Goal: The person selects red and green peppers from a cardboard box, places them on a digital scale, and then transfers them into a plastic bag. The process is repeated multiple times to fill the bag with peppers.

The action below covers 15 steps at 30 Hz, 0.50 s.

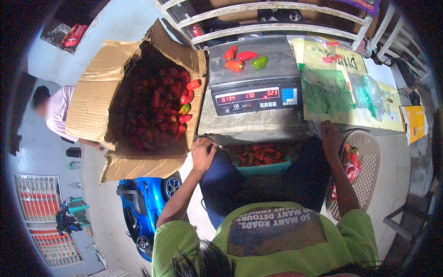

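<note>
My left hand (pixel 202 154) is at the front edge of the table, beside the cardboard box (pixel 87 97). Its fingers are curled, and what they hold, if anything, is hidden. Red peppers (pixel 159 104) fill the shadowed inside of the box, a few lit ones at its right side. At the table's right front edge, my right hand (pixel 330 137) is closed on a thin clear plastic bag (pixel 315 128), seen only faintly. Between the hands, farther back, a digital scale (pixel 254 76) carries several red peppers (pixel 234 66) and one green pepper (pixel 260 63).
Green and clear plastic bags (pixel 327 94) lie right of the scale. Below the table, a teal tub (pixel 265 169) of red peppers sits between my legs. A beige basket (pixel 369 152) with bagged peppers stands right; a blue toy car (pixel 152 203) stands left. Another person (pixel 62 113) is at far left.
</note>
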Tool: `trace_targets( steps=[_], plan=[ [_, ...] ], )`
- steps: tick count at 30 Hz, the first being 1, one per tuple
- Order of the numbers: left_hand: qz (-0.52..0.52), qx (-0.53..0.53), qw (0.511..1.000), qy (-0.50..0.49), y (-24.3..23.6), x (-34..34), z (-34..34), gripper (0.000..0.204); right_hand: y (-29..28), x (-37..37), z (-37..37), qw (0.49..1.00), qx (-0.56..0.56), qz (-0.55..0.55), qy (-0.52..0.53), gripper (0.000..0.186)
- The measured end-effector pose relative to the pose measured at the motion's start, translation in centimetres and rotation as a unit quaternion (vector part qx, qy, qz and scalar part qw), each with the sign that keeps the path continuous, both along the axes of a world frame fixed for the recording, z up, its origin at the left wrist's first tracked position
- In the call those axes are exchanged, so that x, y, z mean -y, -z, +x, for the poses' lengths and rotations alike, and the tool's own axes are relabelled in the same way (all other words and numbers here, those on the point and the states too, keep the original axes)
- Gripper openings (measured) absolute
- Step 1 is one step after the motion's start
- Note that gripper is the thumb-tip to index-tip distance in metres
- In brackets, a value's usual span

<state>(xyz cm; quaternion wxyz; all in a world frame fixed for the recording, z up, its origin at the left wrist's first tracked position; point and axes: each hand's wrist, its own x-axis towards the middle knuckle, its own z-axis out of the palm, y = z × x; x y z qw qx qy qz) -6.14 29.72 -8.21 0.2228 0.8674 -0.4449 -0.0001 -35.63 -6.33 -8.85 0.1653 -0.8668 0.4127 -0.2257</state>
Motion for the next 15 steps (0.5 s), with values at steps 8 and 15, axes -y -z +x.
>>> trace_targets(
  steps=[8,15],
  plan=[
    [0.005,-0.004,1.0,-0.003,0.3,0.2,-0.1,0.014,0.6,0.4,-0.3,1.0,-0.026,-0.015,-0.002,0.019],
    [0.012,0.007,1.0,0.0,0.3,-0.1,0.0,0.018,2.3,1.6,0.1,0.995,-0.092,-0.024,0.007,0.025]
  ],
)
